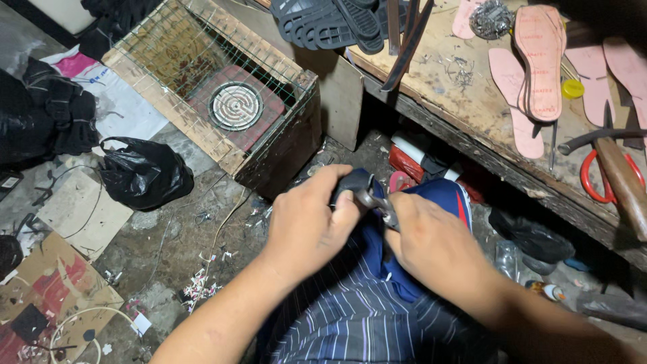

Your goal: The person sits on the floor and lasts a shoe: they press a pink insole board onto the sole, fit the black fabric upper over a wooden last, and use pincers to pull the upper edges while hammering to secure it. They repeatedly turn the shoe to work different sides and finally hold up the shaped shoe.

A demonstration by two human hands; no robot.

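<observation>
Hands meet over the lap: the left hand [306,222] clenches a dark rounded shoe piece [355,185] resting on the knee, while the right hand [431,243] grasps slim metal pliers [377,204] whose tips touch it. Up on the rough wooden bench [465,101] lie five flat pink insoles [539,61], a wooden-handled hammer [623,182] and red-handled scissors [596,182].

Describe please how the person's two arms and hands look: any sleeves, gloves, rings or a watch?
Both arms are bare from the hands up to where they leave the picture; no sleeve shows. The left hand and the right hand wear no gloves, and no ring, watch or bracelet can be seen on the fingers or wrists. The fingernails are short and unpainted.
</observation>
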